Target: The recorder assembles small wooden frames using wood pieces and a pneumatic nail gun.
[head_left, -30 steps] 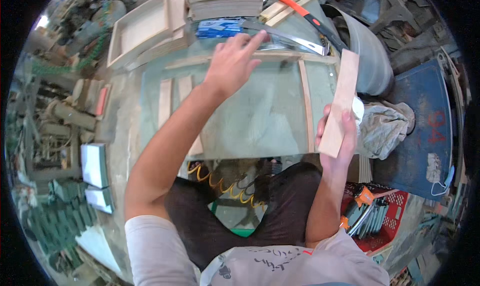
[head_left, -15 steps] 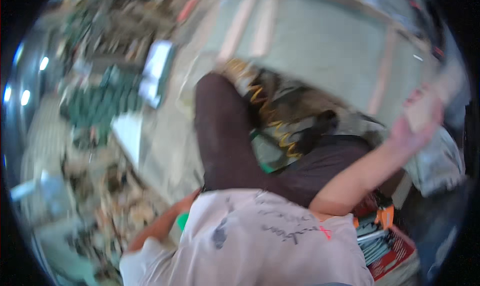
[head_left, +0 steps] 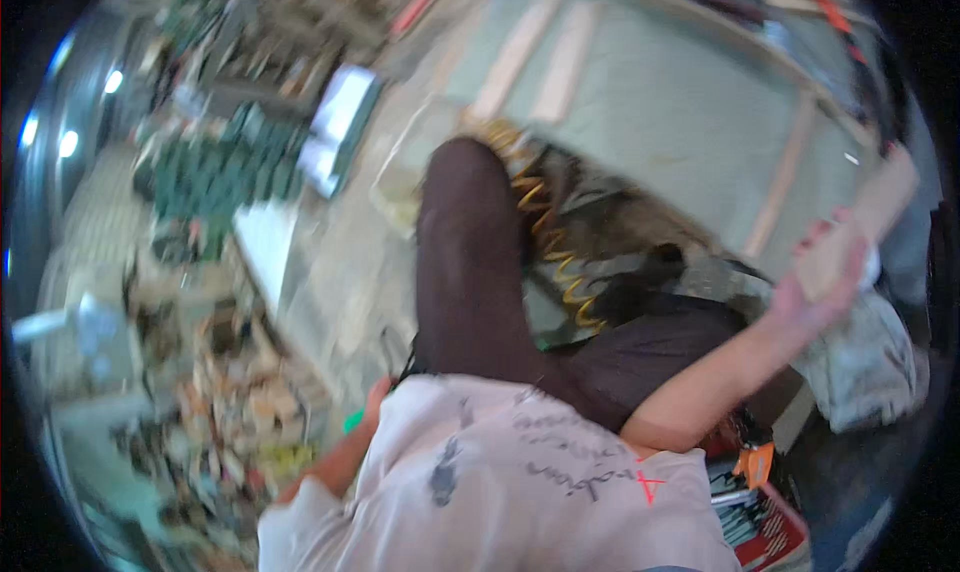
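My right hand [head_left: 825,267] is stretched out to the right with its fingers wrapped round a flat, pale piece of wood [head_left: 888,194]. The wood points up and away, beside the right end of a large pale green panel [head_left: 680,102] with wooden strips on it. Down at my left hip is my left hand [head_left: 378,400], partly covered by my white shirt. A thin dark object [head_left: 405,357] shows close to it. The fingers of that hand are too hidden and blurred to make out.
A coiled yellow hose [head_left: 540,217] hangs between my legs and the panel. Wood scraps [head_left: 250,402] are heaped at the left, near a stack of green pieces [head_left: 225,177]. A grey cloth or sack [head_left: 865,367] lies at the right, above a red tray [head_left: 780,537] of tools.
My right hand has drawn slightly down and left, with the piece of wood now showing more plainly. The whole view has shifted a little to the right. My left hand stays by the hip.
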A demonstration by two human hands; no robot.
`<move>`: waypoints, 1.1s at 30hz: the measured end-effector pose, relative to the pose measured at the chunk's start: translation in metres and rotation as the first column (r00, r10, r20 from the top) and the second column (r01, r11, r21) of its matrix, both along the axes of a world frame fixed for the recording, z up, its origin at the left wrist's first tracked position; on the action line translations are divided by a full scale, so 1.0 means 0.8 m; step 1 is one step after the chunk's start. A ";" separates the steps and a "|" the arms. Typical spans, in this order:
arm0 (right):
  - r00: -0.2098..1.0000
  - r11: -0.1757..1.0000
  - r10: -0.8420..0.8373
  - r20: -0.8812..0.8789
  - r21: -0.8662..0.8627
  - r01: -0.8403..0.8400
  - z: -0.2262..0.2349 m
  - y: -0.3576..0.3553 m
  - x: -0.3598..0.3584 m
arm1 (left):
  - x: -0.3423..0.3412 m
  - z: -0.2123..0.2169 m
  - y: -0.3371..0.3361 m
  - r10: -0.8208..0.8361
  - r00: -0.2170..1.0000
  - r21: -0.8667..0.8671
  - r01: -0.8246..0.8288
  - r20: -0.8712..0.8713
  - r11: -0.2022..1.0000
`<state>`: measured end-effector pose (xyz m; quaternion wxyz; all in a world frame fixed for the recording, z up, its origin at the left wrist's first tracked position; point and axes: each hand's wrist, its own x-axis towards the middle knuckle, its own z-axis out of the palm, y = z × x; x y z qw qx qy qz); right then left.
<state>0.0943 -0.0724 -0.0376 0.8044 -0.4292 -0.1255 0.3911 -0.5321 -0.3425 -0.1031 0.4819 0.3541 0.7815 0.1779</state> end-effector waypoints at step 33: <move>0.499 0.729 0.494 0.712 -0.652 0.209 0.060 0.038 -0.059 | -0.008 0.093 0.181 -0.677 0.717 -0.224 0.642 -0.164 0.733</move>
